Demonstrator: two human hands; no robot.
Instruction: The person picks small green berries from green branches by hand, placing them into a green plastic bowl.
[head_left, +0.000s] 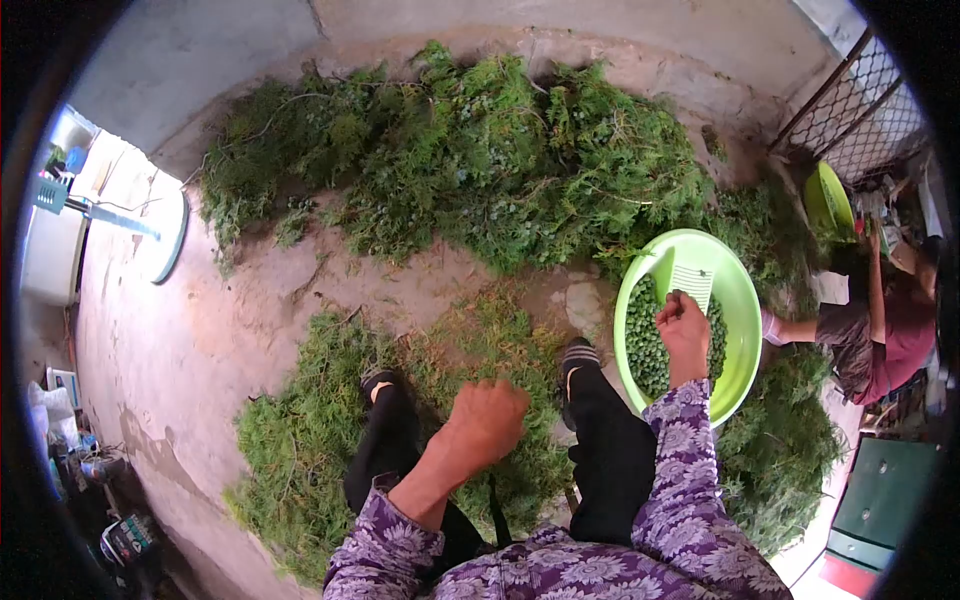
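My right hand (683,325) is over a light green plastic basin (745,330) with a ribbed washboard panel (692,282) moulded into it. Its fingertips are pinched together, and whatever is between them is too small to name. Many small round green seed cones (645,345) lie in the basin, partly hidden by the hand. My left hand (487,420) is closed in a fist in front of my lap, above cut evergreen sprigs (500,335) on the ground between my feet. Its inner side is turned away, so I cannot see what it holds.
A long heap of evergreen branches (450,160) lies along the wall. More cuttings (300,440) lie to the left. On the right, another person (890,330) sits near a second green basin (828,200). A fan's round base (170,240) stands at left, a green box (880,490) at lower right.
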